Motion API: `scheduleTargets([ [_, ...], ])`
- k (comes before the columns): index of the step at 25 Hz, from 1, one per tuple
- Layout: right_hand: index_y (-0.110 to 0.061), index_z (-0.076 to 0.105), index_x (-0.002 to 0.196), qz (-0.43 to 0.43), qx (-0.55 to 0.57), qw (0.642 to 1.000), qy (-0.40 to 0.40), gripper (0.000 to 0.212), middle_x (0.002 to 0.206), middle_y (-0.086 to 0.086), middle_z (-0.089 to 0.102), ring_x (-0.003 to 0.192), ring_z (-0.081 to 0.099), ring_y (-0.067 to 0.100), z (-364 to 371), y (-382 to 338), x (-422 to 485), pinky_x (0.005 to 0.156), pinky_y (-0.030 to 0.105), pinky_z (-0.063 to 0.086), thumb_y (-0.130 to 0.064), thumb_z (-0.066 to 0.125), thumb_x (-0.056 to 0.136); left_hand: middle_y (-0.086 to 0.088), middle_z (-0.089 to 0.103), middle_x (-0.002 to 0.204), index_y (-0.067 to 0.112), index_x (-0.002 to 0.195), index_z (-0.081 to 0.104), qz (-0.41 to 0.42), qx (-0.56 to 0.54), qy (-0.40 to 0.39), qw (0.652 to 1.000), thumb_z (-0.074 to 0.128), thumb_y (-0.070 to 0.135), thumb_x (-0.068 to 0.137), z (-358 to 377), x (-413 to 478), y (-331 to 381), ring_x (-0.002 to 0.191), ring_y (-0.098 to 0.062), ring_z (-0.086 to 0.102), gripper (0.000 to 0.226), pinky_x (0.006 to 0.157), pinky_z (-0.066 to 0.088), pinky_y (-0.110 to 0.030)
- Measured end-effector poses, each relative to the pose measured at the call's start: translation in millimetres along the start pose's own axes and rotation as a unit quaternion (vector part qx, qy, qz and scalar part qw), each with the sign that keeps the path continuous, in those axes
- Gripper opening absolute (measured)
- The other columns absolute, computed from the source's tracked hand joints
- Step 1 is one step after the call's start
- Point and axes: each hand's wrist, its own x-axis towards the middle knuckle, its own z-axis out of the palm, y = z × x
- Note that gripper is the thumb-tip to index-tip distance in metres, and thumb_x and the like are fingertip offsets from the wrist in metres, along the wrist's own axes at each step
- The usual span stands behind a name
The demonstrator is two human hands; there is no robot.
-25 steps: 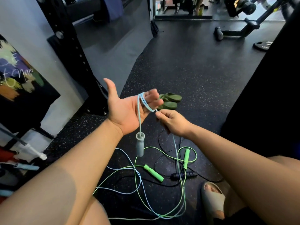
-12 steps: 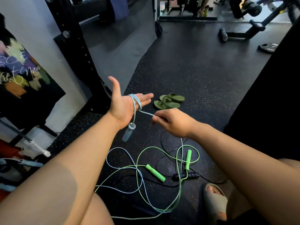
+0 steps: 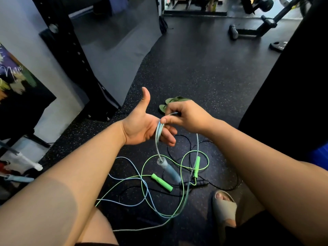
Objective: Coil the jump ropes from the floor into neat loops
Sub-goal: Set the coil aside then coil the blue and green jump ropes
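Pinching the blue rope point(image 3: 157, 134), the right hand point(image 3: 188, 116) sits at 3 o'clock of the flat, straight-fingered left hand point(image 3: 140, 129), whose fingers point(image 3: 168, 137) carry the loops, handle point(image 3: 167, 168) dangling at 6 o'clock over the green rope point(image 3: 161, 182) on the floor point(image 3: 195, 68).

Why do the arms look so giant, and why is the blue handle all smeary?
Head view: the wide-angle lens swells the forearms near the bottom edge and tilts the black rack post; the blue handle hanging below the left hand is smeared, likely motion blur, while the green handle on the floor looks sharp.
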Motion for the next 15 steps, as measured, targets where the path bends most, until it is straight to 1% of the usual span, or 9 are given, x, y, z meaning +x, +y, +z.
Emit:
scheduleTargets([
  [2, -0.021, 0.056, 0.069, 0.024, 0.056, 0.998, 0.007, 0.037, 0.061, -0.006, 0.046, 0.059, 0.043, 0.01, 3.6, 4.4, -1.1, 0.056, 0.035, 0.038, -0.051, 0.066, 0.087, -0.02, 0.07, 0.084, -0.016, 0.097, 0.065, 0.012, -0.06, -0.01, 0.998, -0.017, 0.095, 0.058, 1.6, -1.9, 4.5, 0.084, -0.038, 0.07, 0.143, 0.086, 0.054, -0.034],
  [3, -0.015, 0.054, 0.068, 0.04, 0.078, 0.996, 0.009, 0.04, 0.062, -0.002, 0.043, 0.059, 0.04, 0.011, 6.3, 7.6, -1.7, 0.056, 0.034, 0.036, -0.048, 0.064, 0.09, -0.019, 0.069, 0.079, -0.012, 0.09, 0.066, 0.02, -0.087, -0.012, 0.996, -0.014, 0.097, 0.057, 2.6, -3.0, 6.1, 0.077, -0.036, 0.069, 0.14, 0.082, 0.054, -0.035],
  [5, -0.006, 0.05, 0.068, 0.084, 0.112, 0.99, 0.01, 0.044, 0.064, -0.002, 0.038, 0.06, 0.036, 0.006, 12.8, 13.6, -3.6, 0.057, 0.032, 0.032, -0.039, 0.058, 0.097, -0.016, 0.066, 0.065, -0.005, 0.083, 0.064, 0.04, -0.127, 0.003, 0.991, -0.008, 0.1, 0.054, 4.7, -4.8, 8.0, 0.068, -0.034, 0.068, 0.131, 0.083, 0.051, -0.04],
  [7, -0.012, 0.049, 0.066, 0.125, 0.144, 0.982, 0.006, 0.042, 0.064, -0.008, 0.037, 0.058, 0.034, 0.001, 20.6, 18.9, -5.7, 0.057, 0.027, 0.032, -0.035, 0.051, 0.102, -0.013, 0.063, 0.056, -0.001, 0.079, 0.063, 0.061, -0.154, 0.038, 0.985, -0.005, 0.102, 0.053, 5.3, -5.1, 7.6, 0.063, -0.033, 0.066, 0.126, 0.088, 0.044, -0.043],
  [8, -0.014, 0.051, 0.067, 0.14, 0.161, 0.977, 0.007, 0.042, 0.064, -0.01, 0.039, 0.058, 0.035, 0.001, 25.1, 20.5, -6.6, 0.058, 0.026, 0.033, -0.035, 0.048, 0.103, -0.013, 0.062, 0.057, -0.001, 0.079, 0.063, 0.075, -0.172, 0.053, 0.981, -0.003, 0.102, 0.054, 4.9, -4.9, 7.4, 0.063, -0.033, 0.065, 0.125, 0.089, 0.044, -0.042],
  [10, -0.01, 0.057, 0.074, 0.171, 0.194, 0.966, 0.013, 0.045, 0.065, -0.006, 0.044, 0.06, 0.04, 0.007, 35.2, 23.4, -7.5, 0.06, 0.031, 0.038, -0.042, 0.044, 0.103, -0.013, 0.065, 0.063, -0.002, 0.085, 0.065, 0.106, -0.233, 0.07, 0.964, 0.003, 0.104, 0.054, 4.2, -5.5, 8.5, 0.069, -0.033, 0.064, 0.127, 0.088, 0.048, -0.039],
  [12, -0.013, 0.059, 0.077, 0.2, 0.221, 0.954, 0.019, 0.045, 0.064, 0.002, 0.044, 0.055, 0.043, 0.017, 44.9, 23.1, -8.7, 0.053, 0.036, 0.042, -0.046, 0.043, 0.102, -0.013, 0.069, 0.072, -0.003, 0.094, 0.065, 0.146, -0.295, 0.085, 0.941, 0.01, 0.105, 0.055, 3.2, -7.0, 10.8, 0.075, -0.032, 0.067, 0.128, 0.088, 0.053, -0.037],
  [13, -0.016, 0.059, 0.076, 0.21, 0.231, 0.95, 0.02, 0.043, 0.064, 0.006, 0.044, 0.052, 0.043, 0.021, 49.8, 22.5, -9.5, 0.05, 0.037, 0.043, -0.047, 0.044, 0.102, -0.014, 0.071, 0.078, -0.004, 0.1, 0.065, 0.167, -0.315, 0.093, 0.93, 0.012, 0.105, 0.056, 2.5, -7.7, 11.9, 0.081, -0.032, 0.069, 0.128, 0.09, 0.053, -0.037],
  [15, -0.021, 0.057, 0.073, 0.23, 0.25, 0.941, 0.011, 0.039, 0.059, 0.005, 0.043, 0.046, 0.044, 0.02, 58.8, 20.0, -11.7, 0.047, 0.036, 0.043, -0.043, 0.044, 0.103, -0.016, 0.073, 0.095, -0.004, 0.112, 0.062, 0.208, -0.337, 0.113, 0.911, 0.013, 0.103, 0.059, 1.9, -8.7, 15.5, 0.1, -0.036, 0.069, 0.13, 0.097, 0.052, -0.038],
])
